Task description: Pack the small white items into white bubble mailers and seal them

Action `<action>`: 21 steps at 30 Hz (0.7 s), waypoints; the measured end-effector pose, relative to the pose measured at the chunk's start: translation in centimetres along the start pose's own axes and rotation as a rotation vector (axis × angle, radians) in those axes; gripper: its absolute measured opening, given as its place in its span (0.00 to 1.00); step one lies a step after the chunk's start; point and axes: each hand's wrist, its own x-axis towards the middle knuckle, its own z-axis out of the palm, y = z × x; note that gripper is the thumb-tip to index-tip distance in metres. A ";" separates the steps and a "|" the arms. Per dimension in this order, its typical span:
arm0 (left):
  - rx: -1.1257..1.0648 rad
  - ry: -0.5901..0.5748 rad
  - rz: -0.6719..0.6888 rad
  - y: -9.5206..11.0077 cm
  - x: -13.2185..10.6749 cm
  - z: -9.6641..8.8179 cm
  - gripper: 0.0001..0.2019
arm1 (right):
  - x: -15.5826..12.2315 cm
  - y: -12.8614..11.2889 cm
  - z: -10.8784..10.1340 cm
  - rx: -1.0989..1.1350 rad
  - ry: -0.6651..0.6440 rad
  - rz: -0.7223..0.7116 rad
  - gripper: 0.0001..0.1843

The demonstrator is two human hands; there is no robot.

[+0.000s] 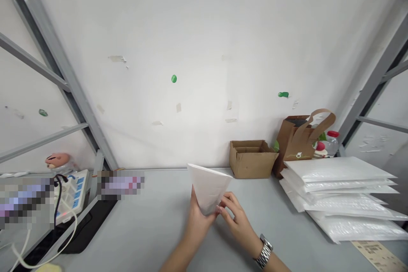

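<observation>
A flat white folded sheet (208, 185), perhaps paper or a thin mailer, stands tilted above the table in the middle of the head view. My left hand (199, 219) is wrapped round its lower left side, the thumb along the edge. At the sheet's lower right edge, the bent fingers of my right hand (234, 216) pinch the border, close beside my left fingertips. A silver watch (265, 251) is on my right wrist. What lies behind the sheet is hidden.
White padded mailers (344, 197) are stacked at the right on the grey table (153, 221). Behind them stand an open cardboard box (253, 165) and a brown paper bag (295, 142). A power strip (75, 195) with cables and a black mat (89, 225) lie left.
</observation>
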 end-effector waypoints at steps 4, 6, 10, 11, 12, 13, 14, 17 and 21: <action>0.129 0.060 0.163 -0.3 0.3 -0.5 0.35 | 0.2 0.5 -0.3 0.006 0.054 0.032 0.14; 0.143 0.041 0.188 -0.6 0.3 -0.5 0.34 | 0.2 0.6 -0.2 0.010 0.049 0.035 0.14; 0.228 -0.002 0.213 -1.0 0.1 -0.1 0.28 | 0.0 0.2 0.4 0.013 -0.013 0.003 0.15; 0.247 -0.009 0.216 -1.0 0.1 -0.1 0.26 | -0.1 0.1 0.5 0.011 -0.029 -0.003 0.15; 0.260 -0.014 0.216 -1.0 0.1 -0.1 0.23 | -0.1 0.1 0.6 0.009 -0.038 -0.007 0.15; 0.271 -0.013 0.211 -1.0 0.2 -0.1 0.22 | -0.1 0.1 0.6 0.005 -0.040 -0.010 0.15; 0.280 0.003 0.198 -0.9 0.2 -0.2 0.21 | -0.1 0.2 0.6 -0.001 -0.031 -0.009 0.15; 0.277 0.110 0.132 -0.6 0.7 -0.7 0.23 | 0.1 0.8 0.2 -0.019 0.057 0.010 0.16; 0.149 0.213 0.075 0.0 1.1 -0.9 0.24 | 0.5 1.7 -0.3 -0.021 0.144 0.074 0.17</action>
